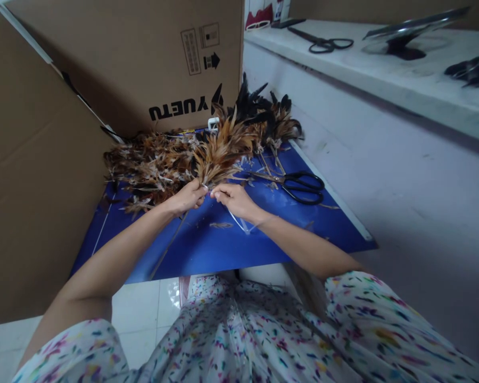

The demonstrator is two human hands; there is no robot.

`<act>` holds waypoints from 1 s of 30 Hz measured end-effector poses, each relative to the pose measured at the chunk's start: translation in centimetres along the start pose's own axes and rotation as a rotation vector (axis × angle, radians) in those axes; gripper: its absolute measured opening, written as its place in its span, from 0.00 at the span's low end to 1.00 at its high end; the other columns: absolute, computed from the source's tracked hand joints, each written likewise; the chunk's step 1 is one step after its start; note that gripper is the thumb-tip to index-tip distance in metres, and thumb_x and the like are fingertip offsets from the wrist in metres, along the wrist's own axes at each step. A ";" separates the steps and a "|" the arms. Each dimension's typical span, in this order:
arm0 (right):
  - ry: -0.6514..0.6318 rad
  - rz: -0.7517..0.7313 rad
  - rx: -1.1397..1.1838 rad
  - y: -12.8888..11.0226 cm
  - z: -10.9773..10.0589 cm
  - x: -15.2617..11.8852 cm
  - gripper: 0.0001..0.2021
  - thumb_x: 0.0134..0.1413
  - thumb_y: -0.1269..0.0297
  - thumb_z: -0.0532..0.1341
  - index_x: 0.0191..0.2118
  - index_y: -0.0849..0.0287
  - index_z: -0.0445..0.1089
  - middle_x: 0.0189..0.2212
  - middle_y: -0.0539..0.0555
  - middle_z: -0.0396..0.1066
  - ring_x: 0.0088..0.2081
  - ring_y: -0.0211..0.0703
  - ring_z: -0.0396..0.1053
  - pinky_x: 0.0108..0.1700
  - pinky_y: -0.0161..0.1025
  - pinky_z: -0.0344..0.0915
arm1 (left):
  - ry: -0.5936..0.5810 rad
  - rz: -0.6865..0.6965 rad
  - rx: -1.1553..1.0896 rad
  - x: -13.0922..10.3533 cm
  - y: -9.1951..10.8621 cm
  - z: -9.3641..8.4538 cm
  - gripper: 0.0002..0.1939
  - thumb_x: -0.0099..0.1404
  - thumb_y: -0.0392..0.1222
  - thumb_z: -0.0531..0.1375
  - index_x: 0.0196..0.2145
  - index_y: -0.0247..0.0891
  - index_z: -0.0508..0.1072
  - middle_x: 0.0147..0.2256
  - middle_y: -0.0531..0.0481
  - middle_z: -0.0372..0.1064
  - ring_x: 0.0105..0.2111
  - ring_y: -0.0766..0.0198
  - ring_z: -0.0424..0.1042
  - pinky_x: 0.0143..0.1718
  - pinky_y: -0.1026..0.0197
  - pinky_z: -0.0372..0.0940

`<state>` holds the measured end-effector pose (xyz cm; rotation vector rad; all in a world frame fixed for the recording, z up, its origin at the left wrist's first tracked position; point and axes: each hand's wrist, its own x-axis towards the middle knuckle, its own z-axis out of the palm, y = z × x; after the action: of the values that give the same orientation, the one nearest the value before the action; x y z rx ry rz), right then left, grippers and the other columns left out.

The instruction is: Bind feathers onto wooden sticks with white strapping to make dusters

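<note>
My left hand (pixel 189 198) is closed around the base of a bundle of brown feathers (pixel 221 151), whose tips fan away from me. A thin stick (pixel 170 247) runs down from below this hand toward the table's near edge; whether it joins the bundle is hidden. Close beside it, my right hand (pixel 237 201) pinches what looks like a thin white strip (pixel 241 226), part of which hangs in a loop under the wrist. The fingertips of both hands nearly meet at the bundle's base. Black-handled scissors (pixel 301 186) lie just right of my right hand.
Loose brown feathers (pixel 155 165) cover the back left of the blue table (pixel 207 250). Dark feathers (pixel 259 109) are heaped behind. Cardboard (pixel 123 58) walls off the left and back. On the right ledge (pixel 367 66) are another pair of scissors (pixel 323 43) and a device on a stand (pixel 415 29).
</note>
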<state>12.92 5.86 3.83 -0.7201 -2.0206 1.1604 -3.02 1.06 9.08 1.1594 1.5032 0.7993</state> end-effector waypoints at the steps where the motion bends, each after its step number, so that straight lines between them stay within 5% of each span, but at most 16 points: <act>1: 0.014 0.013 0.012 0.2 0.2 0.1 0.11 0.54 0.70 0.54 0.33 0.60 0.75 0.28 0.49 0.72 0.30 0.35 0.65 0.37 0.34 0.59 | 0.015 0.001 0.025 0.0 -0.1 0.2 0.07 0.68 0.33 0.49 0.30 0.38 0.57 0.17 0.63 0.48 0.13 0.76 0.49 0.14 0.74 0.44; 7: 0.036 0.067 -0.016 0.4 0.3 0.1 0.09 0.54 0.68 0.55 0.33 0.60 0.74 0.27 0.49 0.73 0.32 0.37 0.67 0.38 0.35 0.58 | 0.091 -0.012 0.066 0.7 -0.7 0.8 0.09 0.66 0.34 0.53 0.30 0.39 0.55 0.16 0.63 0.50 0.13 0.76 0.51 0.14 0.74 0.46; 24: 0.012 0.143 0.100 0.8 -0.6 0.3 0.10 0.49 0.74 0.55 0.29 0.61 0.74 0.26 0.48 0.72 0.31 0.35 0.65 0.37 0.34 0.60 | -0.017 -0.036 -0.214 0.7 -1.0 0.0 0.09 0.61 0.32 0.55 0.28 0.38 0.56 0.20 0.61 0.50 0.13 0.78 0.47 0.14 0.74 0.41; 30: -0.022 0.334 0.372 0.5 0.0 0.2 0.08 0.53 0.71 0.51 0.33 0.61 0.68 0.18 0.45 0.61 0.18 0.30 0.56 0.23 0.31 0.56 | -0.005 -0.027 -0.128 1.0 -0.9 0.5 0.08 0.63 0.30 0.51 0.28 0.38 0.54 0.18 0.63 0.45 0.13 0.78 0.44 0.15 0.73 0.40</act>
<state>12.85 6.18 3.43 -0.8728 -1.6683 1.6862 -2.72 1.72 7.84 1.0436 1.4387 0.8611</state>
